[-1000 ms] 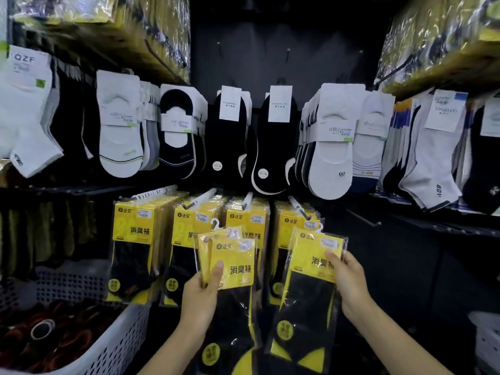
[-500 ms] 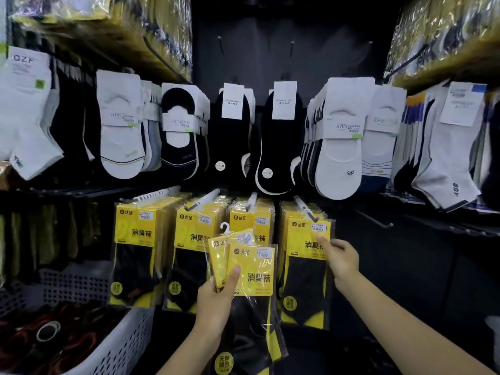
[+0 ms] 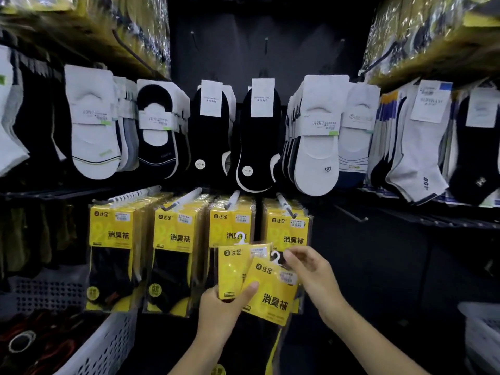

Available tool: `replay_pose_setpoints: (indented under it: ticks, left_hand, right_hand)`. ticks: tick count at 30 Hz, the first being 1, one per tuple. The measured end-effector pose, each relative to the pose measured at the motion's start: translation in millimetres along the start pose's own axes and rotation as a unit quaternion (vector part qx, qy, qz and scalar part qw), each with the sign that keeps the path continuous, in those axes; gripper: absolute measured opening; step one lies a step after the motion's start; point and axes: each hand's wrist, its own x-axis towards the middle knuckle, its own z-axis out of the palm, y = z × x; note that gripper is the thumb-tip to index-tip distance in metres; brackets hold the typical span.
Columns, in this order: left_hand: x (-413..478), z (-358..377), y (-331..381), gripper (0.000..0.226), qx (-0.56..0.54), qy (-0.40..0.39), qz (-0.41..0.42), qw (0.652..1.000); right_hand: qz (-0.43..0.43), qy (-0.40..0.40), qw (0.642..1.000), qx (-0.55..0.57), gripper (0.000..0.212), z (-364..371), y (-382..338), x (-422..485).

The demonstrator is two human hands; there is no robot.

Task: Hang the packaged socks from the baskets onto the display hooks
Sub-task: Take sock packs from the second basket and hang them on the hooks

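Left grip (image 3: 224, 307), low at 6 o'clock, grasps two yellow sock packs fanned together, thumb across their fronts. Back pack (image 3: 232, 269) sits upright; front pack (image 3: 273, 296) is tilted, top twd 1 o'clock. Right grip (image 3: 311, 272), in from 4 o'clock, pinches front pack's top edge just beside its white hanger (image 3: 276, 257). Both packs are held in front of the hung yellow packs (image 3: 116, 239), not on the display hooks (image 3: 285, 205). White basket (image 3: 108, 345) at 7 o'clock w/ dark items inside; 2nd basket (image 3: 481, 328) at 4 o'clock edge. No-show socks (image 3: 316, 147) hang above, 12 o'clock.
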Motion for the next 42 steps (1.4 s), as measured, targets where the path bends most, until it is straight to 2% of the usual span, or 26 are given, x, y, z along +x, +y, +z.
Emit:
replay_pose_setpoints:
  ticks: [5, 9, 12, 15, 22, 24, 26, 28, 30, 33, 37, 40, 42]
  left_hand:
    - [-3.1, -5.1, -0.7, 0.037, 0.049, -0.013, 0.037, 0.998]
    - [-8.5, -9.3, 0.8, 0.035, 0.058, -0.025, 0.044, 0.997]
    - [-13.1, -12.0, 2.5, 0.036, 0.057, -0.042, 0.045, 0.997]
    - [-17.1, -14.1, 6.2, 0.039, 0.051, -0.052, 0.048, 0.996]
    - [-24.7, -16.4, 10.2, 0.041, 0.020, -0.023, 0.051, 0.998]
    - [-24.9, -13.9, 10.0, 0.040, 0.015, -0.021, 0.044, 0.999]
    - [-23.1, -11.0, 10.6, 0.040, 0.003, -0.011, 0.031, 0.999]
    - [-20.2, -8.2, 11.6, 0.043, -0.008, -0.009, 0.022, 1.000]
    - [-17.1, -5.5, 12.2, 0.045, -0.014, -0.016, 0.019, 1.000]
    - [-11.9, -4.7, 11.8, 0.041, -0.020, -0.026, 0.015, 0.999]
    - [1.0, -16.1, 12.2, 0.023, -0.011, 0.018, 0.026, 0.999]
    - [11.0, -27.1, 13.7, 0.011, 0.018, 0.034, 0.044, 0.998]
    - [18.0, -32.0, 12.8, 0.014, 0.035, 0.043, 0.051, 0.997]
  right_hand:
    - [-0.037, -0.087, 0.993, -0.065, 0.007, -13.8, -23.7, -2.8]
    - [-0.046, -0.122, 0.985, -0.115, 0.004, -20.7, -32.1, -4.7]
    - [-0.046, -0.121, 0.983, -0.133, 0.004, -21.8, -33.8, -6.7]
    - [-0.039, -0.099, 0.990, -0.091, 0.004, -17.0, -33.1, -10.0]
    - [-0.060, -0.105, 0.988, -0.100, 0.003, -12.1, -39.8, -12.2]
    - [-0.039, -0.088, 0.993, -0.068, 0.005, -10.8, -37.3, -14.3]
    - [0.013, -0.085, 0.996, -0.030, 0.016, -10.5, -32.5, -18.1]
    - [0.071, -0.113, 0.991, -0.021, 0.028, -10.8, -24.1, -24.6]
    - [0.110, -0.126, 0.986, -0.006, 0.030, -10.8, -13.6, -31.1]
    - [0.127, -0.053, 0.990, 0.041, 0.026, -14.4, -4.0, -31.9]
    - [0.117, 0.086, 0.985, 0.089, 0.016, -31.6, -5.3, -12.6]
    - [0.082, 0.119, 0.988, 0.057, 0.014, -40.3, -11.8, 7.2]
    - [0.059, 0.118, 0.990, 0.044, 0.012, -39.8, -14.1, 20.2]
